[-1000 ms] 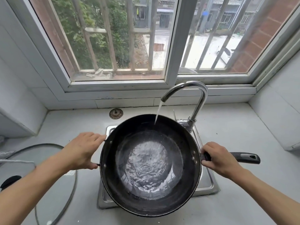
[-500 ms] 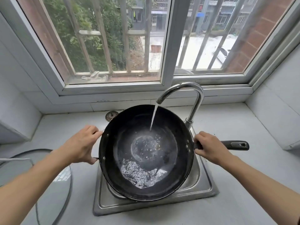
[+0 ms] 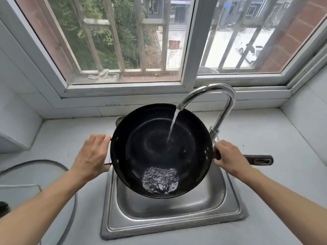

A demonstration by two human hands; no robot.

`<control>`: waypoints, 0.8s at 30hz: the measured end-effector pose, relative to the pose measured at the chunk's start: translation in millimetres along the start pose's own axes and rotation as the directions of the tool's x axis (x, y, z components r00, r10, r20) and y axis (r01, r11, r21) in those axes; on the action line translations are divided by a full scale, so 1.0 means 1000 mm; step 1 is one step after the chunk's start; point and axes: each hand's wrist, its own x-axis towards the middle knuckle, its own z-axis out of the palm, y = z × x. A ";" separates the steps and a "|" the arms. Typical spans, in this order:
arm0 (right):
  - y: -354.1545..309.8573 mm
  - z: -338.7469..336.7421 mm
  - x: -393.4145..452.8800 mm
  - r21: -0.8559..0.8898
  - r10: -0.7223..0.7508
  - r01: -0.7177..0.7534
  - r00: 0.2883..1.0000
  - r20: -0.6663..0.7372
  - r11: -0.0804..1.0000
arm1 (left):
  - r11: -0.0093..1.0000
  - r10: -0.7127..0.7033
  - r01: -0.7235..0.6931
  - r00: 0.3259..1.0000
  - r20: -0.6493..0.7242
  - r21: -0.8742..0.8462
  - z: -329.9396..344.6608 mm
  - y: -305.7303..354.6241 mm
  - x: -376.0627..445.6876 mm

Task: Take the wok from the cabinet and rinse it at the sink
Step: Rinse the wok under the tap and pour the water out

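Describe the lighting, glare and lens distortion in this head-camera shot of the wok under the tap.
Head view: soft daylight from the barred window, no hard shadows; the curved chrome faucet shows bright highlights; pooled water glitters white in the round black wok; wide-angle bending bows the window frame and stainless steel sink; both hands look sharp.

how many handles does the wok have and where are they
2. A small loop handle on the wok's left rim, gripped by the left hand; a long dark handle on the right, gripped near the rim by the right hand.
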 end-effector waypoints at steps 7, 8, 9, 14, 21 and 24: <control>-0.010 0.026 -0.022 0.074 0.015 -0.016 1.000 0.022 0.997 | 0.995 -0.084 0.082 0.996 -0.031 -0.050 0.023 0.003 -0.023; -0.011 0.029 -0.027 0.080 0.013 -0.016 1.000 0.028 0.997 | 0.994 -0.095 0.093 0.995 -0.042 -0.055 0.024 0.004 -0.027; -0.010 0.031 -0.031 0.084 0.009 -0.011 0.999 0.031 0.996 | 0.993 -0.103 0.100 0.993 -0.052 -0.058 0.026 0.005 -0.030; -0.001 0.030 -0.050 0.117 -0.021 0.013 0.998 0.067 0.993 | 0.992 -0.107 0.101 0.991 -0.083 -0.073 0.033 0.012 -0.040; 0.002 0.035 -0.061 0.151 0.042 -0.041 0.999 -0.002 0.988 | 0.989 -0.124 0.115 0.987 -0.098 -0.093 0.038 0.023 -0.036; 0.004 0.041 -0.062 0.176 0.051 -0.041 0.998 -0.048 0.983 | 0.989 -0.132 0.122 0.982 -0.132 -0.079 0.041 0.025 -0.027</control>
